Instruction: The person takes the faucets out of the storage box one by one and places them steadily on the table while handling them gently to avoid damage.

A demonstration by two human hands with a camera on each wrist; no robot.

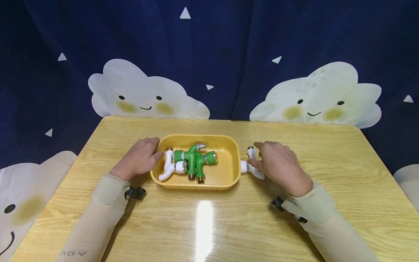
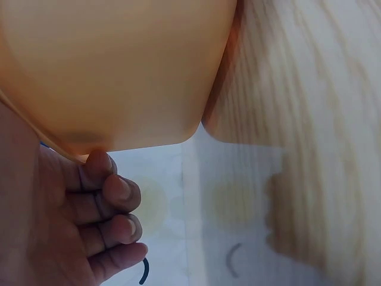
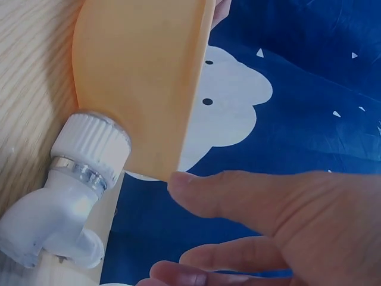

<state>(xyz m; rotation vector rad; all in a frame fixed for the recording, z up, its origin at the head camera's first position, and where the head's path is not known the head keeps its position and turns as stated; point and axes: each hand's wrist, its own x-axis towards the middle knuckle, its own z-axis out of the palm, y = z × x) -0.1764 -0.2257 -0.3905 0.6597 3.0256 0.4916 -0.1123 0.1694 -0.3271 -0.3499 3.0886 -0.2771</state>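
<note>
A yellow plastic basin (image 1: pixel 226 169) stands on the table, with my left hand (image 1: pixel 139 156) gripping its left end, thumb over the rim. In the left wrist view, the curled fingers (image 2: pixel 122 190) lie at the outside of the basin wall (image 2: pixel 119 71). Inside lie a white faucet (image 1: pixel 168 167) and two green faucets (image 1: pixel 190 158), grouped toward the left and middle. Another white faucet (image 3: pixel 62 205) lies on the table, its ribbed knob against the basin's right end. My right hand (image 1: pixel 278 162) hovers over this faucet, fingers loosely extended, thumb tip near the basin's edge.
The wooden table (image 1: pixel 163 225) reaches back to a dark blue curtain (image 1: pixel 229 43) printed with clouds and triangles. Small black wrist cameras (image 1: pixel 135 193) hang under both sleeves.
</note>
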